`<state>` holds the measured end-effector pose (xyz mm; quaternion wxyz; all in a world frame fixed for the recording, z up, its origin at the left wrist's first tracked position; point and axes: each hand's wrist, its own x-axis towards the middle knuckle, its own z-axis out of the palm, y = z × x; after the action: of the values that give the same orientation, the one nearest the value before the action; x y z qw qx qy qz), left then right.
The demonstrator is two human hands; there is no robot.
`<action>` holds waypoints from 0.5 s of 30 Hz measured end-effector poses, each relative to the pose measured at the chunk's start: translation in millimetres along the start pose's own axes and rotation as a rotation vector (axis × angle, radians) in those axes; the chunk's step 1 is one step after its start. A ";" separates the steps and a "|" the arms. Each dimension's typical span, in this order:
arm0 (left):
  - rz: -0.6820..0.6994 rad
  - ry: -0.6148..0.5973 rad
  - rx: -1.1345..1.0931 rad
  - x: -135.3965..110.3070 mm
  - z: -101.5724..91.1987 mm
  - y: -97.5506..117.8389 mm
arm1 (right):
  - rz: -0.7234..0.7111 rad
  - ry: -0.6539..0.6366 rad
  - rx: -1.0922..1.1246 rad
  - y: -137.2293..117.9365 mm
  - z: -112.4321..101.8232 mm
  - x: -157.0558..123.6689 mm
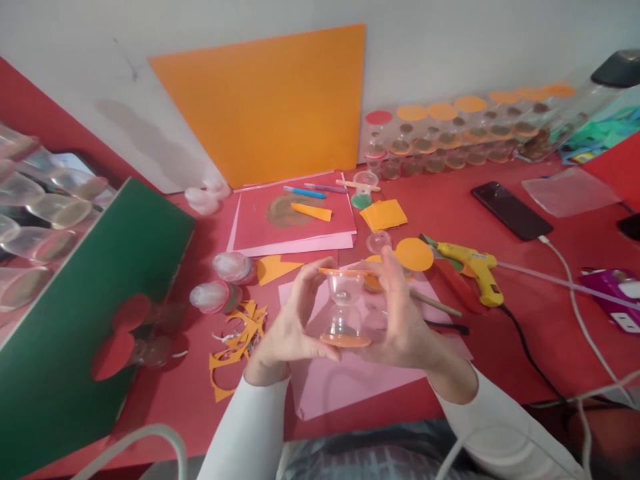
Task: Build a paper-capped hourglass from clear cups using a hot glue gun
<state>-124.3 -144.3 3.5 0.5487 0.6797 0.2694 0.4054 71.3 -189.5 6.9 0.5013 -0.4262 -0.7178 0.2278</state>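
Over a pink sheet (325,393), both hands hold a handmade hourglass (345,310) upright. It is two clear plastic cups joined at a narrow waist, with an orange disc at top and bottom. My left hand (293,327) grips its left side, thumb at the bottom disc and fingers at the top one. On the right side, my right hand (403,317) closes around the edges of both discs, with part of its grip hidden. Just behind the hands lie an orange paper circle (414,255), a clear cup (379,241) and a wooden stick (436,303).
A yellow glue gun (473,263) lies right, its dark cord trailing forward. Orange paper scraps (240,347) and stacked cups (215,295) are left, beside a green board (75,320). Several finished hourglasses (400,143) line the wall. A phone (513,210) is charging by white cable.
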 end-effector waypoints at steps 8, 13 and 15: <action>0.052 0.011 -0.059 1.9 3.3 3.9 | -0.089 -0.026 0.038 2.3 0.7 -1.9; 0.069 0.013 -0.089 3.3 5.7 5.9 | -0.035 -0.026 0.051 1.8 1.3 -3.8; 0.060 0.016 -0.093 3.3 6.2 5.9 | -0.017 -0.042 0.074 0.0 1.1 -2.5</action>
<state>-117.8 -146.4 9.6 0.5650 0.6582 0.2340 0.4390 70.6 -191.5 5.1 0.5033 -0.3965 -0.7229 0.2588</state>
